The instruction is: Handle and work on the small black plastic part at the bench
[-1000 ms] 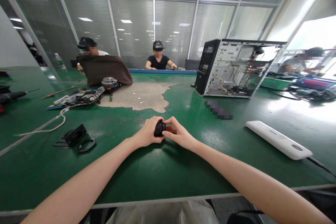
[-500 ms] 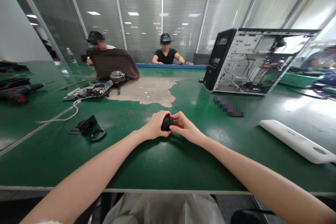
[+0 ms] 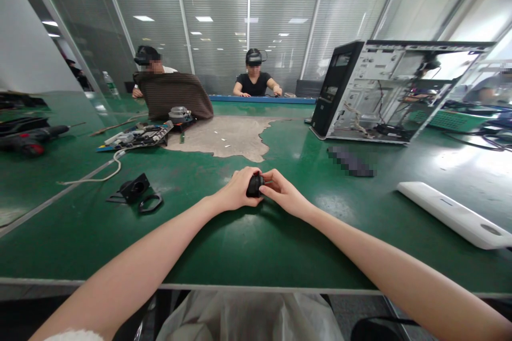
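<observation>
A small black rounded part (image 3: 254, 185) sits between both my hands, just above the green table (image 3: 224, 245). My left hand (image 3: 237, 189) wraps its fingers round the part's left side. My right hand (image 3: 280, 192) pinches its right side with thumb and fingertips. Most of the part is hidden by my fingers. Both forearms reach in from the near edge.
A black bracket and ring (image 3: 138, 194) lie to the left with a white cable (image 3: 102, 173). A circuit board (image 3: 138, 137) and an open computer case (image 3: 384, 90) stand farther back. A white power strip (image 3: 452, 214) lies at right. People sit across the table.
My hands stay closed on the black part, hardly moving. The view shifted from a second ago, so the table's things sit slightly to the right and higher in the picture.
</observation>
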Motion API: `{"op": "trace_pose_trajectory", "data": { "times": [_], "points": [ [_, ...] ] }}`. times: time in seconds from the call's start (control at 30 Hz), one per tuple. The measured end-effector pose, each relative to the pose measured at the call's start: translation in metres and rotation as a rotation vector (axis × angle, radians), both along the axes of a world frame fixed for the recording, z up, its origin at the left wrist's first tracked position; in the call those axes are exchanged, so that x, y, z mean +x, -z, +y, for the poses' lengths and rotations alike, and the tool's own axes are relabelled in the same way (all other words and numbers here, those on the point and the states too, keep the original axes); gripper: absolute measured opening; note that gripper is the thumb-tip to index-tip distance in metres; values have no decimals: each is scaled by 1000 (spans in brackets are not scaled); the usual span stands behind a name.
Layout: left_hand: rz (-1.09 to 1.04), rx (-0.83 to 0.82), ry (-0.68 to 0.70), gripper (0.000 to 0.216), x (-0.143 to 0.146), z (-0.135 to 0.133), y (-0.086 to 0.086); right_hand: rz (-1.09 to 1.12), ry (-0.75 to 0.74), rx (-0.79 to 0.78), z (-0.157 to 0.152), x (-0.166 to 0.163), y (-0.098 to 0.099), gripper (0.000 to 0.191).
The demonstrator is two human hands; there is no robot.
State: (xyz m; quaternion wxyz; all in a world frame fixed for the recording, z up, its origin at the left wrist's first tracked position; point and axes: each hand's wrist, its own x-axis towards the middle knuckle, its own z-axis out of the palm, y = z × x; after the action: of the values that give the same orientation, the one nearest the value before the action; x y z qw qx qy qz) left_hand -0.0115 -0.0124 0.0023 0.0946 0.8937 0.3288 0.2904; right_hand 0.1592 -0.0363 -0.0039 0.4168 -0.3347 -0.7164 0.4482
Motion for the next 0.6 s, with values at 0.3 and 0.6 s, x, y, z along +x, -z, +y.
{"op": "trace_pose_trajectory", "data": {
  "times": [0.3, 0.6],
  "points": [
    [-2, 4, -2, 57, 0, 1, 2, 41, 39, -14, 0, -3, -4, 19],
    [3, 15, -3, 55, 0, 1, 1, 34, -62, -42, -2, 1, -3, 24]
  ]
}}
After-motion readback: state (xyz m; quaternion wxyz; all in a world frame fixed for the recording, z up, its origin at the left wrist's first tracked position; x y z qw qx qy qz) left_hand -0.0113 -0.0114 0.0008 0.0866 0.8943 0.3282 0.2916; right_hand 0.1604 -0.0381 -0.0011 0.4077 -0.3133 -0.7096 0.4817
